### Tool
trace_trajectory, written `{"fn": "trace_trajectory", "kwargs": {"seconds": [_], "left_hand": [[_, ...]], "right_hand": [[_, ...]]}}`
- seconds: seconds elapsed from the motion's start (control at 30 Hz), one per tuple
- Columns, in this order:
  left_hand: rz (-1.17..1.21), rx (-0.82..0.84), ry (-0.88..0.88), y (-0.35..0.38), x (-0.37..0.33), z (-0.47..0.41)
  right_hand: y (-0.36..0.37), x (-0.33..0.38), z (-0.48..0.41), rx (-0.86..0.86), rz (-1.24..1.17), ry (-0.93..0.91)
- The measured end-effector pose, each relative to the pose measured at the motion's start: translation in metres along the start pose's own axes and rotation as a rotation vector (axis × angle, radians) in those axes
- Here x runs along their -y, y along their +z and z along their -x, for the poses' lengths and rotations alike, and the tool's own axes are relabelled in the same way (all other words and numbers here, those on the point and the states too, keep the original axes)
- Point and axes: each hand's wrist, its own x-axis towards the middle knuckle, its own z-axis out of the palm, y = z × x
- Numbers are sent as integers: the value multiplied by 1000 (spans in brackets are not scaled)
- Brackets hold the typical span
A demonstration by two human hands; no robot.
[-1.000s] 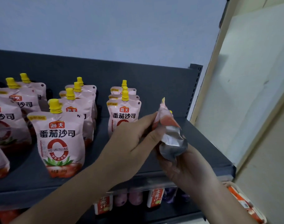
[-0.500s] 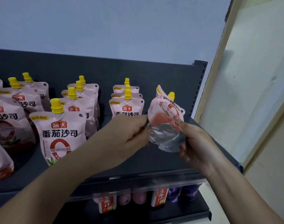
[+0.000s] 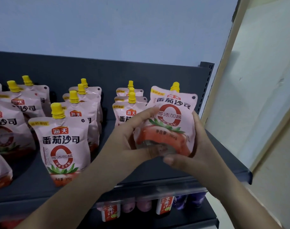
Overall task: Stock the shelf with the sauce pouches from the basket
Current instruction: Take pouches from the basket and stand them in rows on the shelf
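Both hands hold one pouch (image 3: 172,116): my left hand (image 3: 132,134) curls round its left edge, and my right hand (image 3: 195,152) cups its right side with the thumb under the bottom. It stands upright, label toward me, over the shelf's (image 3: 33,182) right end, just beside the rightmost row (image 3: 124,113).

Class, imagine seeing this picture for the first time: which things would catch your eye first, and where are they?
A pink sauce pouch with a yellow cap, held upright between the left hand and right hand, over the right end of the dark shelf. To its left, rows of matching pouches stand on that shelf.
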Motion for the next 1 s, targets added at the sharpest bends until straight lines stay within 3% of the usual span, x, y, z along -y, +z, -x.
{"fn": "trace_trajectory", "kwargs": {"seconds": [0.23, 0.5, 0.63, 0.77, 0.8, 0.83, 0.9, 1.0], "left_hand": [[-76, -154, 135, 2, 10, 4], [-275, -134, 242, -1, 20, 18], [-175, -12, 72, -13, 17, 10], [240, -119, -109, -1, -2, 6], [264, -109, -140, 6, -1, 8], [74, -132, -129, 9, 0, 6], [129, -179, -274, 6, 2, 3], [362, -237, -338, 3, 9, 0]], "right_hand": [[5, -11, 3, -143, 384, -299], [0, -37, 1, -239, 443, -382], [-5, -37, 0, -197, 397, -375], [0, -35, 6, -235, 222, -308], [-1, -37, 6, -278, 154, -270], [-4, -38, 6, -319, 92, -231], [-5, -38, 6, -352, 52, -191], [1, -40, 10, -305, 75, -159]]}}
